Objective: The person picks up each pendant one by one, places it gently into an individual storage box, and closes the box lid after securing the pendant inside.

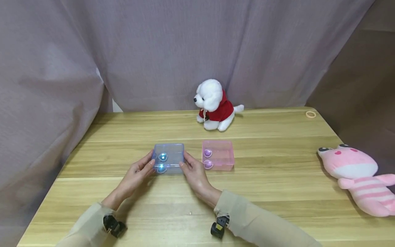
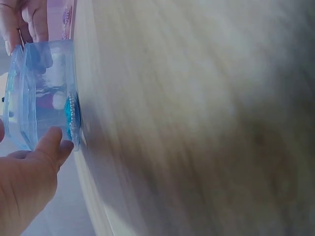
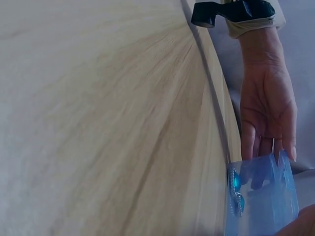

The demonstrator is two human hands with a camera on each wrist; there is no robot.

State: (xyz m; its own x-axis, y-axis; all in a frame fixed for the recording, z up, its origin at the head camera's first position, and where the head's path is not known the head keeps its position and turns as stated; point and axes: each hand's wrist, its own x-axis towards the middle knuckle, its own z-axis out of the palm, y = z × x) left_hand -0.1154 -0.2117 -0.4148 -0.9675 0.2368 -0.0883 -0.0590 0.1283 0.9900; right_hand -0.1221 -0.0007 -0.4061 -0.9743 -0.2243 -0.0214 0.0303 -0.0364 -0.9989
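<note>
Both hands hold a translucent blue plastic box (image 1: 168, 151) on the table, one at each side. My left hand (image 1: 137, 173) grips its left side, and my right hand (image 1: 196, 176) grips the right side with the thumb near the front corner. Two shiny blue gems (image 1: 163, 157) with beaded rims show through the box; in the right wrist view these blue gems (image 3: 236, 181) lie by its bottom. A narrow gap shows between the lid (image 3: 288, 184) and the body there. To the right stands a translucent pink box (image 1: 223, 154) with two purple gems (image 1: 208, 153).
Behind the boxes sits a white plush dog (image 1: 211, 94) in a red top. A pink plush frog (image 1: 355, 168) lies at the right edge, and a small tan ring (image 1: 310, 114) at the back right corner. Grey curtain (image 1: 160, 55) hangs behind the wooden table (image 1: 265, 206).
</note>
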